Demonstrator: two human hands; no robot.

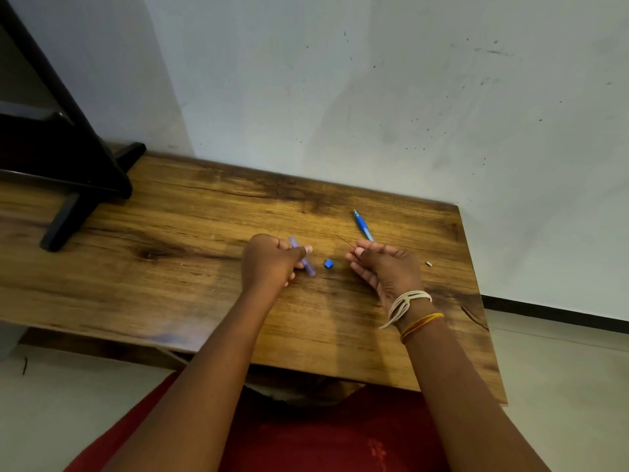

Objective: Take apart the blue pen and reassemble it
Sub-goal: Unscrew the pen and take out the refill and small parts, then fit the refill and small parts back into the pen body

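Arms: two bare forearms, no sleeves showing anywhere along them.
Left hand (272, 264): bare, no ring, band or watch visible on it or on its wrist.
Right hand (384, 267): bare, short pale fingernails visible on the fingertips.
Right wrist, upper band: a cream thread bracelet (406, 301) of several loose strands wound round, with frayed ends hanging off to one side.
Right wrist, lower band: a thin cord band (422, 324) of red and yellow threads, lying just beside the cream one, further up the arm.
Clothing: a red garment (323, 437) across the lap, with a small, blurred, lighter red mark on the cloth.
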